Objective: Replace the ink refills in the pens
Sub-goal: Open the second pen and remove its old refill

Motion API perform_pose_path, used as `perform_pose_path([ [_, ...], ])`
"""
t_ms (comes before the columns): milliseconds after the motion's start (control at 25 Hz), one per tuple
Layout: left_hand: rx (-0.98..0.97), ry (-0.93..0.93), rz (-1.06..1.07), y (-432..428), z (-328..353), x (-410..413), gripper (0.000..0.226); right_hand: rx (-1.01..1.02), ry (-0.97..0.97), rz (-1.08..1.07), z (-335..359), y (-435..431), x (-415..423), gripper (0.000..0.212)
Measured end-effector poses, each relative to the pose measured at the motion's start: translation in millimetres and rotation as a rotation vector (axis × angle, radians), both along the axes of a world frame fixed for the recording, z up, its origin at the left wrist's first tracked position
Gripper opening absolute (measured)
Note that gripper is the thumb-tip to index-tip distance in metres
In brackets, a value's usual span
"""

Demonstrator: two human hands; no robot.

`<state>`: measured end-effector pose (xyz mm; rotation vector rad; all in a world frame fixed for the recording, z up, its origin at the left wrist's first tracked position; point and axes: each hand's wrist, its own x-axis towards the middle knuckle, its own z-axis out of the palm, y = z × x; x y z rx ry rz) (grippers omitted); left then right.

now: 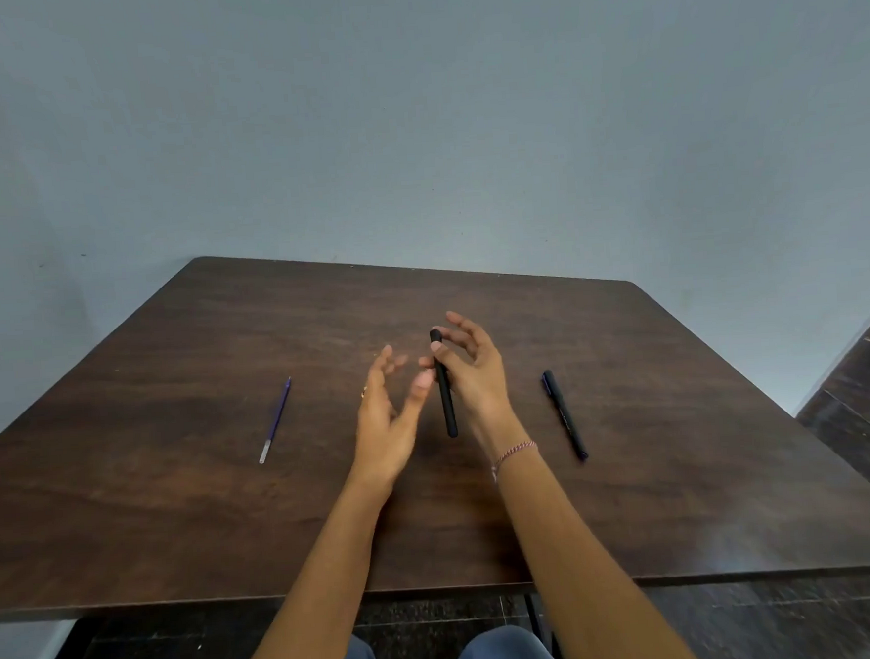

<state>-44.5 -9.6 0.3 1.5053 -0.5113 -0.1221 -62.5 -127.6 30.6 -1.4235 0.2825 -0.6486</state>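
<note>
— What are your hands doing?
— Your right hand (469, 373) pinches the black pen (444, 385) upright over the table (177, 501); your left hand (385, 420) is spread, empty.
— Around them?
— Refill (274, 420) left, second pen (565, 415) right, both well apart and clear of the edges.

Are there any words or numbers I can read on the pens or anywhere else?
No text can be read.
Black pen lying on the table: a faint printed line along its barrel, too small and blurred to read.
Black pen in the right hand: no print shows.
Refill: no print shows.
</note>
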Motion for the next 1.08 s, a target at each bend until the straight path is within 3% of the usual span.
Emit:
perform_pose_path([
  [120,-0.114,0.109,0.071,-2.7,-4.1,4.3,0.041,0.14,-0.067,0.061,-11.9,18.9,-7.0,0.044],
  [200,-0.165,0.186,0.101,-3.0,-4.0,7.6,0.026,0.157,-0.08,0.098,-19.1,26.8,-10.3,0.045],
  [360,-0.243,0.349,0.09,-5.1,5.0,16.6,0.025,0.109,-0.08,0.111,-23.2,29.7,-16.0,0.048],
  [480,-0.199,0.343,0.055,-11.4,10.6,27.2,0.014,0.127,-0.083,0.111,-22.2,28.8,-16.8,0.051],
  [680,-0.292,0.367,0.02,-12.6,6.4,37.0,0.012,0.198,-0.155,0.152,-21.6,28.7,-13.5,0.046],
  [920,-0.478,0.412,0.104,-9.3,7.6,46.1,0.009,0.353,0.012,0.217,-27.7,30.9,-7.3,0.014],
  [1080,-0.447,0.412,0.08,-5.4,7.3,43.7,0.018,0.295,0.132,0.414,-29.3,33.4,-5.8,0.018],
])
